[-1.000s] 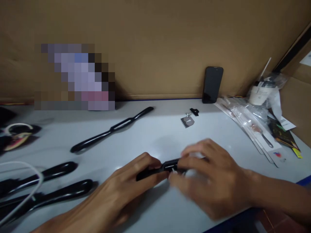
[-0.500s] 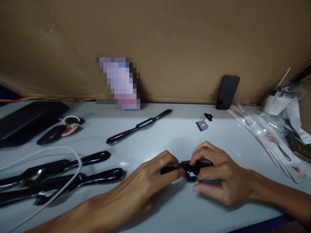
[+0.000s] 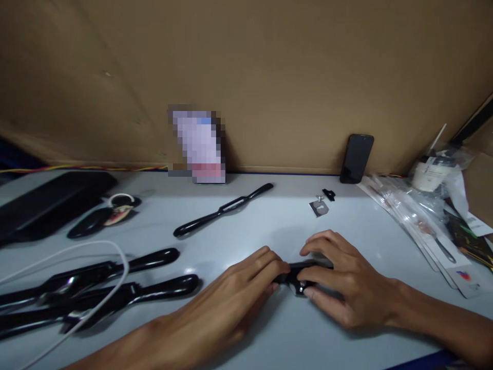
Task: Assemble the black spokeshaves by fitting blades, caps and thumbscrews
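Head view suggests steadying the black tool (image 3: 295, 268), at or just above the counter (image 3: 265, 221), with the left hand's (image 3: 246, 288) clasping fingers while the right hand's (image 3: 346, 285) fingers, pinched at its middle, press evenly.

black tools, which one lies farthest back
The slotted tool lying alone; two others lie at left under the white cable, and the fourth is held.
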A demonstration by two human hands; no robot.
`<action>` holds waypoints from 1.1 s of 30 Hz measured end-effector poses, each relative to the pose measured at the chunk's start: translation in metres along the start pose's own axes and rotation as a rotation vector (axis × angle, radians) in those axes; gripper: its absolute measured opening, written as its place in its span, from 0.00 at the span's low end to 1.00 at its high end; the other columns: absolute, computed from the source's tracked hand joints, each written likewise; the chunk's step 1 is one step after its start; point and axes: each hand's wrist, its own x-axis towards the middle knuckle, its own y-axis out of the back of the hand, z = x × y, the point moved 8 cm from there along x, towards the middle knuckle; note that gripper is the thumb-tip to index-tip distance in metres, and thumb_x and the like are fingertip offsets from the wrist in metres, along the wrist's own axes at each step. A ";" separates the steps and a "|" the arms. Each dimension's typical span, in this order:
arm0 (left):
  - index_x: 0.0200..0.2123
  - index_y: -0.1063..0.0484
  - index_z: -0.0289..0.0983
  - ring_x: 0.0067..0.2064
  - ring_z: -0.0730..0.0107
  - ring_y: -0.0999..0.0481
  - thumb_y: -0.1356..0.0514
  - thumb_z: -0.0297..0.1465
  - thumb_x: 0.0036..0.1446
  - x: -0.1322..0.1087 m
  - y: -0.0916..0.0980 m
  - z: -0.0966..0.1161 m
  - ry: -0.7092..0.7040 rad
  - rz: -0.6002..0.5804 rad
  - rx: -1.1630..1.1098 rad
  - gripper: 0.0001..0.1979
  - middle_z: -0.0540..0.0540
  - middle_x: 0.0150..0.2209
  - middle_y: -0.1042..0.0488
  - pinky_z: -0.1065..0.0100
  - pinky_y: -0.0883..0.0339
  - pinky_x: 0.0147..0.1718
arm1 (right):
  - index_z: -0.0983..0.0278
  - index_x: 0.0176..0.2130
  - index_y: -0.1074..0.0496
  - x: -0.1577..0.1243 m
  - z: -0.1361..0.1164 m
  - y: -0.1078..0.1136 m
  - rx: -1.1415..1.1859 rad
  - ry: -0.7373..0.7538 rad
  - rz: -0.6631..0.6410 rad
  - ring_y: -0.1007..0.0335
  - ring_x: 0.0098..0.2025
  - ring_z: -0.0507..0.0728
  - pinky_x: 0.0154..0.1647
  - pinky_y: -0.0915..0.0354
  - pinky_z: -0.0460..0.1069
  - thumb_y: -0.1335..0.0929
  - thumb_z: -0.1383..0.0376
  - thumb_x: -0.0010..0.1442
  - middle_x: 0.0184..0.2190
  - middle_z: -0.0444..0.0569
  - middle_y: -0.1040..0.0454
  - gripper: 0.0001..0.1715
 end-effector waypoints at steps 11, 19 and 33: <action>0.55 0.34 0.43 0.41 0.66 0.23 0.50 0.17 0.70 0.000 0.004 0.003 -0.014 0.029 0.025 0.18 0.47 0.43 0.26 0.67 0.27 0.39 | 0.64 0.38 0.27 -0.001 0.009 0.004 -0.003 -0.045 0.036 0.29 0.48 0.63 0.47 0.27 0.60 0.30 0.67 0.68 0.45 0.56 0.23 0.03; 0.55 0.34 0.43 0.41 0.65 0.23 0.51 0.18 0.71 0.000 -0.001 0.001 0.008 -0.015 -0.001 0.18 0.47 0.44 0.26 0.66 0.28 0.40 | 0.63 0.38 0.25 0.002 -0.002 0.013 -0.009 0.033 0.095 0.28 0.45 0.62 0.43 0.27 0.59 0.32 0.71 0.67 0.42 0.55 0.23 0.05; 0.57 0.31 0.41 0.42 0.63 0.25 0.51 0.13 0.65 0.001 0.001 0.005 -0.058 -0.017 0.037 0.25 0.45 0.44 0.27 0.67 0.28 0.38 | 0.63 0.42 0.24 0.003 0.005 0.015 0.146 -0.074 0.090 0.27 0.46 0.60 0.47 0.27 0.58 0.31 0.71 0.68 0.42 0.53 0.23 0.06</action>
